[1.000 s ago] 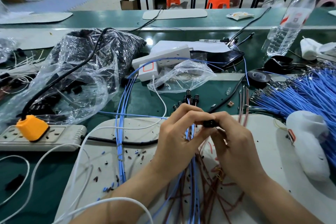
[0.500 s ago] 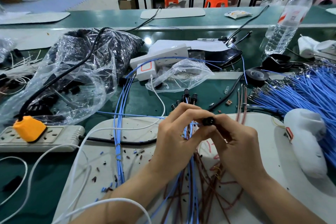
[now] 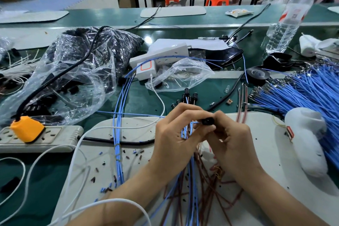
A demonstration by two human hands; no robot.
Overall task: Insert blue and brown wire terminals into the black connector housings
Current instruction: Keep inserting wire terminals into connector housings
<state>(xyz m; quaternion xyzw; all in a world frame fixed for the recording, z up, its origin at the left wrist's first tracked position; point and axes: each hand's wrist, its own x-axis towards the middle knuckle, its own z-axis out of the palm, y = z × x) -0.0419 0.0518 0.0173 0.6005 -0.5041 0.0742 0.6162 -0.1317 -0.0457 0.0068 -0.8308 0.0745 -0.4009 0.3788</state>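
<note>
So the left hand (image 3: 176,134), just left of the black connector housing (image 3: 208,121), pinches a blue wire (image 3: 196,122) aimed at its opening. The right hand (image 3: 233,139), on the housing's right, pinches it steady. I'd keep the wire straight and push till seated.

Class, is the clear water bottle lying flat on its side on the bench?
No, the water bottle stands on its base, far right on the bench.

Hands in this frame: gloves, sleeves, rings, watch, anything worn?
Left hand and right hand: bare, with no gloves, rings or finger tape visible. Left forearm and right forearm are bare to the frame edge, with no sleeve, watch or wristband in view.
</note>
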